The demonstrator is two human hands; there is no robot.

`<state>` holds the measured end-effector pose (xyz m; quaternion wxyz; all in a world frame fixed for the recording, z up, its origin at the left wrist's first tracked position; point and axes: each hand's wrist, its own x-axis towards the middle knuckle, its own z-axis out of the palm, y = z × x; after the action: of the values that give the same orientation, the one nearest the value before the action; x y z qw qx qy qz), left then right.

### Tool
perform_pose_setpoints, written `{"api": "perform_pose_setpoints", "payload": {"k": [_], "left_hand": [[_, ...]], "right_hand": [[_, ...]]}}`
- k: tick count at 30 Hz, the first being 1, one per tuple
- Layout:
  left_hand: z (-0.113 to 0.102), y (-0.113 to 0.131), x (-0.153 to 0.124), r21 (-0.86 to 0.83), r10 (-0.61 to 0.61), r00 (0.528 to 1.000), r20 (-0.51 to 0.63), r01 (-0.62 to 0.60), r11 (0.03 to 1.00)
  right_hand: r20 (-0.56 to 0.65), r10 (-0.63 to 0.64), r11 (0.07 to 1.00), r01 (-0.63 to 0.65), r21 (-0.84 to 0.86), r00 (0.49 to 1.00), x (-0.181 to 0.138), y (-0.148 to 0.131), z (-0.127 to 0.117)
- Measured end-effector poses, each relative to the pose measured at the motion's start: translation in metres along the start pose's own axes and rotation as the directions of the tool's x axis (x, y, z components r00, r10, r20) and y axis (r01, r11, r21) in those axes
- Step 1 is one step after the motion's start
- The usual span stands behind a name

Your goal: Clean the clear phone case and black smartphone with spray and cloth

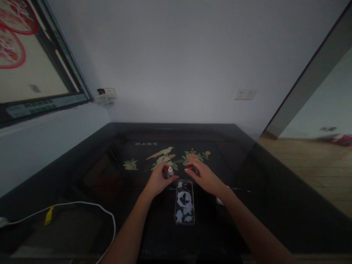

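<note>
My left hand (159, 180) is closed around a small bottle (170, 171) with a white pointed tip, held upright between thumb and fingers. To its right, my right hand (202, 176) hovers with thumb and fingers apart and curved, and nothing shows between them. Just below and between both hands, a clear phone case (185, 202) with pale figures and a ring on it lies on the glossy black table (209, 234). Partly hidden by my right wrist is a small white object (219, 201) whose kind I cannot make out.
A white cable (79, 202) with a yellow tag (48, 216) curves over the table's left side. A thin dark stick-like item (241, 190) lies right of my right wrist. Bird and flower decoration (162, 154) marks the tabletop. A wall with sockets (245, 94) stands behind.
</note>
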<state>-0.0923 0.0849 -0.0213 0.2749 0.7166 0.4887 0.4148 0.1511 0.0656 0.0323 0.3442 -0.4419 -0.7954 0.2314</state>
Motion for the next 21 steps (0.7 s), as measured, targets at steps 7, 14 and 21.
{"api": "perform_pose_setpoints", "payload": {"k": [7, 14, 21], "left_hand": [[-0.003, 0.008, -0.001, 0.085, 0.048, 0.991, -0.124, -0.037, 0.996], [-0.016, 0.043, -0.014, 0.078, 0.14, 0.919, -0.368, -0.12, 0.99], [0.009, 0.078, -0.062, 0.358, -0.018, 0.999, -0.04, 0.031, 0.933]], "right_hand": [[-0.298, 0.372, 0.851, -0.451, -0.268, 0.879, -0.081, 0.059, -0.038], [-0.264, 0.507, 0.757, -0.57, -0.32, 0.821, -0.12, 0.074, -0.043], [-0.162, 0.522, 0.817, -0.545, -0.187, 0.838, -0.117, 0.07, -0.042]]}}
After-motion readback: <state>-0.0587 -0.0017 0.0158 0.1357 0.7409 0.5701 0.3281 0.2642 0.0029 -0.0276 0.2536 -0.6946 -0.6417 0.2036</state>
